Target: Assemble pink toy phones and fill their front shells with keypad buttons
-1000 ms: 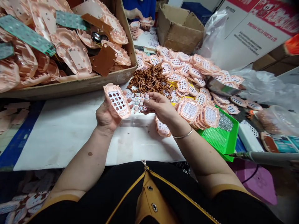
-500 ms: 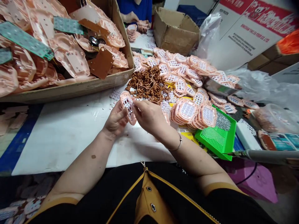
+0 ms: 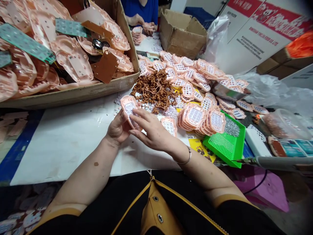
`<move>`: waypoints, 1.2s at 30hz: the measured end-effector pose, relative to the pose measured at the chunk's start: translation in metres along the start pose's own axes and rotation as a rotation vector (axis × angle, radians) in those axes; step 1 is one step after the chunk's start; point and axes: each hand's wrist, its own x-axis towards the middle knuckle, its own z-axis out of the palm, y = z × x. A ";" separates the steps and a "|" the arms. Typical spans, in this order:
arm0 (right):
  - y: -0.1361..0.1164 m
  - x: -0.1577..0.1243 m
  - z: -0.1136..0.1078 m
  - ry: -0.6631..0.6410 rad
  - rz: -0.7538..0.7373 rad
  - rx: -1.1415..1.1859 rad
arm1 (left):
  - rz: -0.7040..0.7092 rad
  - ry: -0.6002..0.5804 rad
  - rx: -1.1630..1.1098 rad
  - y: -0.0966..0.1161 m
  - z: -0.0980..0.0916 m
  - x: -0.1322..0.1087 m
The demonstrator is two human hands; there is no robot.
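My left hand (image 3: pixel 117 129) grips a pink plastic casing (image 3: pixel 125 100), tilted upright above the white tabletop. A pale keypad sheet (image 3: pixel 129 107) with rows of button shapes covers the casing's face. My right hand (image 3: pixel 153 131) has its fingers stretched out, the fingertips lying against the sheet and the casing's near side. Just right of that hand, another pink casing (image 3: pixel 169 126) with a keypad face lies on the table. Beyond it stand stacks of similar casings (image 3: pixel 193 116). A heap of brown rubbery pieces (image 3: pixel 156 89) sits behind my hands.
A large cardboard box (image 3: pixel 97 89) of pink shells and circuit boards takes up the left. To the right is a green tray (image 3: pixel 238 140) of small metal parts. Casings pile up behind, near a metal bowl (image 3: pixel 228 93). Another person's hand (image 3: pixel 137 19) works at the far side.
My right hand has gone from pinching at the casing's edge to lying with stretched fingers on its face. The casing has turned to face me more, and its dark holes now look pale.
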 end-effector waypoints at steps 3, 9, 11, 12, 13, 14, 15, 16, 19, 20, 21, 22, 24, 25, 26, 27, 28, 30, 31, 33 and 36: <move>-0.003 -0.002 0.003 -0.051 -0.008 -0.119 | 0.011 -0.023 0.003 0.001 0.000 0.000; 0.001 -0.009 0.004 -0.030 -0.105 -0.281 | -0.033 -0.082 0.030 -0.001 -0.001 0.000; 0.002 -0.020 -0.004 0.038 -0.131 -0.352 | -0.058 -0.124 0.057 -0.003 -0.001 0.000; 0.002 -0.028 -0.009 0.073 -0.127 -0.393 | -0.074 -0.142 0.075 -0.003 -0.001 0.000; 0.002 -0.036 -0.015 0.095 -0.101 -0.433 | -0.089 -0.150 0.093 -0.003 -0.001 0.000; 0.003 -0.045 -0.020 0.100 -0.053 -0.466 | -0.102 -0.144 0.110 -0.003 0.000 0.000; 0.003 -0.054 -0.025 0.087 0.013 -0.492 | -0.109 -0.125 0.124 -0.002 0.000 0.000; 0.004 -0.062 -0.029 0.059 0.086 -0.515 | -0.108 -0.095 0.134 -0.001 0.001 0.001; 0.006 -0.084 -0.031 -0.042 0.247 -0.590 | -0.088 -0.014 0.151 0.001 0.001 0.003; 0.007 -0.089 -0.030 -0.078 0.270 -0.613 | -0.083 0.000 0.159 0.002 0.000 0.003; 0.007 -0.092 -0.028 -0.114 0.281 -0.629 | -0.082 0.008 0.168 0.002 0.000 0.003; 0.006 -0.094 -0.027 -0.146 0.281 -0.637 | -0.083 0.012 0.179 0.002 0.000 0.004; 0.005 -0.095 -0.029 -0.180 0.257 -0.627 | -0.086 0.018 0.194 0.001 -0.001 0.004; 0.005 -0.092 -0.033 -0.171 0.244 -0.618 | -0.088 0.020 0.198 0.001 -0.002 0.004; 0.007 -0.088 -0.040 -0.150 0.239 -0.610 | -0.090 0.021 0.200 0.000 -0.002 0.005; 0.011 -0.082 -0.049 -0.119 0.244 -0.603 | -0.092 0.023 0.202 0.000 -0.002 0.005; 0.017 -0.072 -0.061 -0.083 0.262 -0.599 | -0.098 0.023 0.205 0.000 -0.002 0.005; 0.041 -0.047 -0.088 -0.027 0.338 -0.595 | -0.118 0.024 0.211 0.000 -0.003 0.006; 0.058 -0.033 -0.101 -0.014 0.399 -0.607 | -0.129 0.026 0.211 0.000 -0.003 0.006; 0.100 -0.004 -0.124 -0.026 0.547 -0.672 | -0.148 0.036 0.203 0.001 -0.004 0.008; 0.167 0.025 -0.139 -0.281 0.787 -0.756 | -0.152 0.060 0.180 0.002 -0.005 0.010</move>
